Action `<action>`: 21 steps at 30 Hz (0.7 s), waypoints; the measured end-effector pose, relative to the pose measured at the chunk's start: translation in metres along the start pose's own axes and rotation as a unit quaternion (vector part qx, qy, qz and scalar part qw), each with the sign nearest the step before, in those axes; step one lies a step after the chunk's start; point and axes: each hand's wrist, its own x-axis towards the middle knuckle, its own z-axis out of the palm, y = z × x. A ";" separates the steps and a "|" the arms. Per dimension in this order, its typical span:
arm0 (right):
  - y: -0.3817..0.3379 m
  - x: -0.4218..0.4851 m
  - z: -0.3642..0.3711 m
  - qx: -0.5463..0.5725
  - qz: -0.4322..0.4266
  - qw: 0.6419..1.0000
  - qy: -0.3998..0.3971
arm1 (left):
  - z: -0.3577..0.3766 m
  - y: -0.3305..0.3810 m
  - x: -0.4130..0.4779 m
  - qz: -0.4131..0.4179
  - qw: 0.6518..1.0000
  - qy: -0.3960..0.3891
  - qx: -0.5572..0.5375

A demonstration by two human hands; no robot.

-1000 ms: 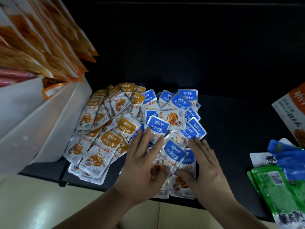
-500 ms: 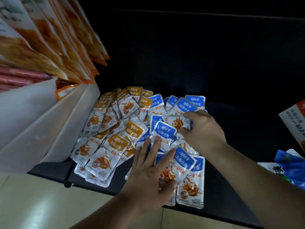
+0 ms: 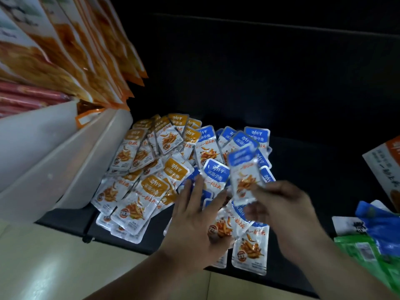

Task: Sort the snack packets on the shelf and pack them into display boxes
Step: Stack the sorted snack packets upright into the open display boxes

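the shelf (image 3: 303,161) is black. on the left of the heap lie orange-headed packets (image 3: 152,187), on the right blue-headed packets (image 3: 216,172); all are silver-white below, printed with orange-red strips. the lifted packet (image 3: 244,172) in the right hand (image 3: 281,206) is blue-headed. the display box (image 3: 65,161) is white, the big bags (image 3: 86,50) far left orange, the pouch (image 3: 355,254) near right green.

Printed white on the orange-headed packet (image 3: 154,187): 劲仔 over 深海小鱼. Same two lines on the blue-headed packet (image 3: 215,172). Blurred past reading on the lifted packet (image 3: 244,169). Red brush script on packets and on the carton (image 3: 383,169), not legible for certain.
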 end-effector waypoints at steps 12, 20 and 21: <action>0.044 0.014 -0.027 -0.313 -0.109 0.942 0.059 | 0.005 0.006 0.004 0.001 0.998 0.046 -0.030; 0.054 0.019 -0.008 -0.203 -0.174 0.963 0.019 | -0.001 0.008 0.008 -0.032 0.989 0.083 -0.118; 0.054 0.021 -0.008 -0.202 -0.182 0.962 0.019 | -0.005 0.006 0.012 -0.023 0.990 0.098 -0.097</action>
